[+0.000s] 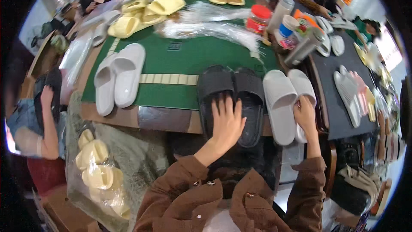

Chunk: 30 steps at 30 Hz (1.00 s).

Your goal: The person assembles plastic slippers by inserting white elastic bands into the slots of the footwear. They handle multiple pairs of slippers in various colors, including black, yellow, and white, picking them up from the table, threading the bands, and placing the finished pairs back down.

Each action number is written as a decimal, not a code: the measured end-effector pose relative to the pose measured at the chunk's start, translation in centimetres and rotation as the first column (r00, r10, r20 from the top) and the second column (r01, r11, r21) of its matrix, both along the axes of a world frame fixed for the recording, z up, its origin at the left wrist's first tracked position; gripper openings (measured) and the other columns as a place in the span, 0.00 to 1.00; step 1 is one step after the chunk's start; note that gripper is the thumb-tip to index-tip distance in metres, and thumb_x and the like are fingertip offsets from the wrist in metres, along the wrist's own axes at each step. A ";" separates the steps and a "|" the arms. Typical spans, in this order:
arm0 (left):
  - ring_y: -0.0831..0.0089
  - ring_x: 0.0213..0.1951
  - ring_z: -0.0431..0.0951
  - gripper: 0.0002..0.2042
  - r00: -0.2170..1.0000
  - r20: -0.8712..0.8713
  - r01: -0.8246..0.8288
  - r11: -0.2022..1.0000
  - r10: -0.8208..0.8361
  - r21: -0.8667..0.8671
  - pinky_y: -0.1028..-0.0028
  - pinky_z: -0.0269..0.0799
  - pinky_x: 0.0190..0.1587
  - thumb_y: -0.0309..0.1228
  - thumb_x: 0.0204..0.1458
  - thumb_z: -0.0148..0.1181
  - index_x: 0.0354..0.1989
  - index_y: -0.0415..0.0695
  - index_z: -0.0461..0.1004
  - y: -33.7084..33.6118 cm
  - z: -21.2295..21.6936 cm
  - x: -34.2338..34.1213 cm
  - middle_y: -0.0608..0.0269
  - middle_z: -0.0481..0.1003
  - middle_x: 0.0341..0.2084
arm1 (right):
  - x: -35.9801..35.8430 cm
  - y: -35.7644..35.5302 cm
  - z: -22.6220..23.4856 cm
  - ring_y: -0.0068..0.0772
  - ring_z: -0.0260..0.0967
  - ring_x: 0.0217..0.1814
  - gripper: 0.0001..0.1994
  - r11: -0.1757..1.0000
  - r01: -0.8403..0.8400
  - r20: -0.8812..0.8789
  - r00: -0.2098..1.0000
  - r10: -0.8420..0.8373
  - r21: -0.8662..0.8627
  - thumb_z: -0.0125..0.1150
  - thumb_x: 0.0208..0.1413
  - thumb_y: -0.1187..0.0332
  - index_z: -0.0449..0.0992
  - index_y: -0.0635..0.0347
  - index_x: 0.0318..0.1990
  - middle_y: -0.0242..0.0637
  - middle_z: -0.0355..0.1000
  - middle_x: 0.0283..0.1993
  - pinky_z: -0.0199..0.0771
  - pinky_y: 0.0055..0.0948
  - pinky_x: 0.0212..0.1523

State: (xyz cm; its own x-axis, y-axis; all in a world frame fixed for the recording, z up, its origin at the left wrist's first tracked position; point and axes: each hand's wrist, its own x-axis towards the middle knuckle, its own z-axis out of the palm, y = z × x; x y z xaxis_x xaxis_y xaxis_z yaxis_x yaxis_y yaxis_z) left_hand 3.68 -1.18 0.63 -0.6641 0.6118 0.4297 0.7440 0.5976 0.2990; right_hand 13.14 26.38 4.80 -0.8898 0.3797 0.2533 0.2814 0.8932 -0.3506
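At the table's near edge lies a pair of black slide slippers (249,90), side by side with toes pointing away. My left hand (226,122) rests on them with fingers stretched and spread, the tips near the strap of the left shoe. Just right of that pair is a pair of pale grey slippers (281,99). My right hand (305,114) grips the right grey slipper by its edge at the strap opening; its fingertips are partly hidden. Another white-grey pair (124,75) sits on the left of the green mat (171,64), one shoe overlapping the other.
Cream slippers (161,8) are heaped at the far left, beside clear plastic bags (214,30). A red-lidded jar (259,17) and bottles (309,45) stand at the far right. Bagged cream slippers (101,176) lie lower left. Other people work around; one across the table holds cream slippers (226,0).
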 end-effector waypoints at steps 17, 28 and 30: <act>0.50 0.62 0.61 0.20 0.969 -0.021 -0.247 0.950 0.248 -0.191 0.50 0.52 0.65 0.31 0.58 0.50 0.59 0.41 0.64 -15.1 -0.5 -13.2 0.41 0.61 0.60 | -0.6 0.4 -4.2 0.57 0.70 0.30 0.14 0.991 0.122 -0.066 0.990 -0.125 -0.046 0.59 0.52 0.67 0.69 0.74 0.29 0.58 0.70 0.27 0.66 0.46 0.33; 0.49 0.59 0.65 0.20 0.897 -0.112 -0.441 0.882 0.428 -0.168 0.57 0.61 0.59 0.29 0.58 0.51 0.60 0.46 0.66 -23.6 -1.3 -20.3 0.42 0.62 0.60 | -5.0 -10.5 -1.6 0.47 0.71 0.24 0.17 0.953 0.067 -0.125 0.986 -0.108 -0.296 0.64 0.47 0.64 0.71 0.75 0.26 0.54 0.71 0.22 0.69 0.39 0.27; 0.49 0.59 0.65 0.20 0.855 -0.121 -0.518 0.842 0.504 -0.149 0.57 0.61 0.59 0.28 0.57 0.52 0.59 0.46 0.67 -24.3 -1.3 -20.7 0.44 0.62 0.60 | -6.6 -12.5 -1.5 0.51 0.72 0.25 0.17 0.950 0.088 -0.040 0.994 -0.105 -0.300 0.63 0.47 0.62 0.72 0.73 0.25 0.55 0.72 0.23 0.70 0.41 0.29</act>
